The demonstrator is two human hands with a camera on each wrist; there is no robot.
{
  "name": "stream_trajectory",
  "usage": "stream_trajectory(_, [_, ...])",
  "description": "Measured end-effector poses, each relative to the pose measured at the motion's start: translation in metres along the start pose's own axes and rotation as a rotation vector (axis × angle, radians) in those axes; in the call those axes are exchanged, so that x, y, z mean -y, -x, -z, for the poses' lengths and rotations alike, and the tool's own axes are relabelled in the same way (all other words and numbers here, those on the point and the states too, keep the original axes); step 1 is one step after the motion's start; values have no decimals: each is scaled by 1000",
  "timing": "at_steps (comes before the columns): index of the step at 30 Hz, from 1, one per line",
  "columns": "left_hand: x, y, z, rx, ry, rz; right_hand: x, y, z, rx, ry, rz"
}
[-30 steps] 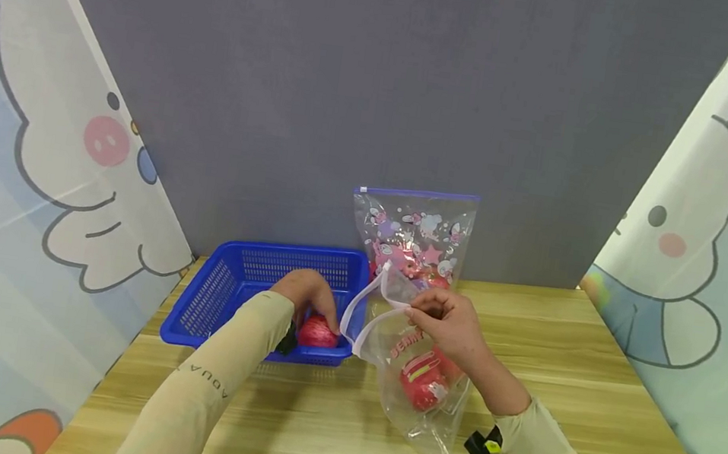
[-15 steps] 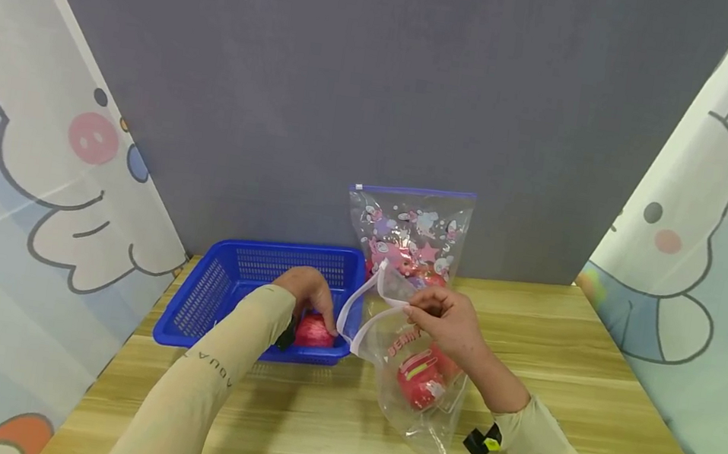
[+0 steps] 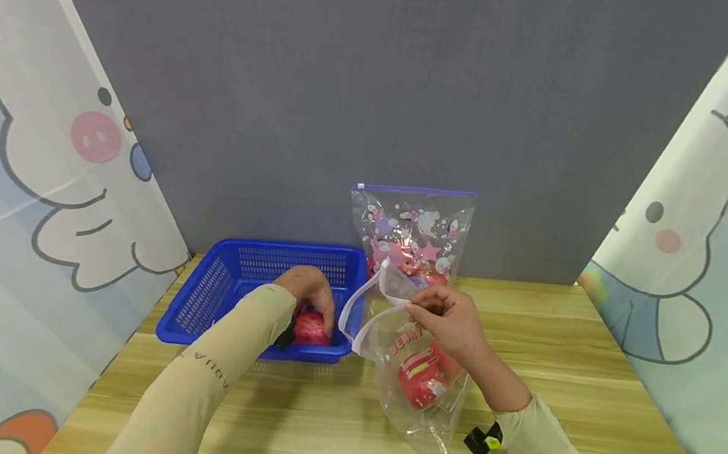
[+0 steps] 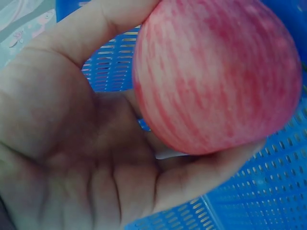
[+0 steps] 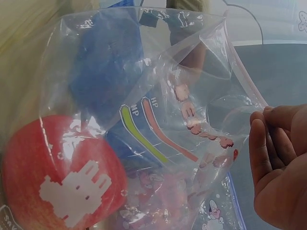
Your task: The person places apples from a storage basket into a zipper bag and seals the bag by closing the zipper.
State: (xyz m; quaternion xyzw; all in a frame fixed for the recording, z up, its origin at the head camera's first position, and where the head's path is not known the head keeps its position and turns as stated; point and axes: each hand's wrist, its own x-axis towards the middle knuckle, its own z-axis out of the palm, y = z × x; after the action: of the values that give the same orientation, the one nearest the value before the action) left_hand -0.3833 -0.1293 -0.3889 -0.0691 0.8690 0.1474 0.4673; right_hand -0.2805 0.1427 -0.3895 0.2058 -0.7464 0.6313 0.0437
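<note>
Inside the blue plastic basket, my left hand [image 3: 309, 289] holds a red apple [image 3: 311, 329]. The left wrist view shows thumb and fingers curved around this striped apple [image 4: 216, 76], with the mesh behind it. My right hand [image 3: 451, 321] pinches the white rim of a clear printed zip bag [image 3: 379, 371] between thumb and fingertips. The bag's mouth gapes toward the basket. Low in that bag lies another red apple [image 5: 62, 172], seen through the plastic under a white rabbit print.
The blue basket [image 3: 196, 297] stands at the back left of the wooden table [image 3: 322, 436]. A second clear bag [image 3: 416, 222] with a purple zip and red contents leans upright against the grey back wall [image 3: 382, 91]. Printed cartoon curtains flank both sides.
Left fingers have slid further down over the apple's right side, and the apple has shifted slightly left in the basket. The right hand and its bag stay nearly still.
</note>
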Motion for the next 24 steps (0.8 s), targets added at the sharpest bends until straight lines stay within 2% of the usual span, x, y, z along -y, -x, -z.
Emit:
stream_trajectory(3, [3, 5, -2, -32, 24, -31, 1, -1, 0, 1, 5, -2])
stream_trajectory(5, [5, 7, -2, -23, 53, -66, 1, -1, -1, 1, -1, 2])
stream_trajectory(7, [7, 9, -2, -4, 44, -120, 2, -1, -1, 0, 0, 2])
stream_trajectory(9, [8, 13, -2, -12, -27, -203, 3, 0, -1, 1, 3, -1])
stream_trajectory(11, [8, 18, 0, -52, -112, -283, 4, 1, -1, -2, 12, -3])
stream_trajectory(13, [9, 25, 2, -105, -154, -342, 4, 2, -1, -4, 22, 2])
stream_trajectory(14, [10, 29, 4, -118, -150, -365, 4, 2, -2, -5, 26, 6])
stream_trajectory(20, [12, 56, 16, -148, 12, -485, 5, 3, -2, -6, 33, 12])
stream_trajectory(24, [17, 71, 22, -221, -20, -584, 26, 8, -3, 3, 44, 4])
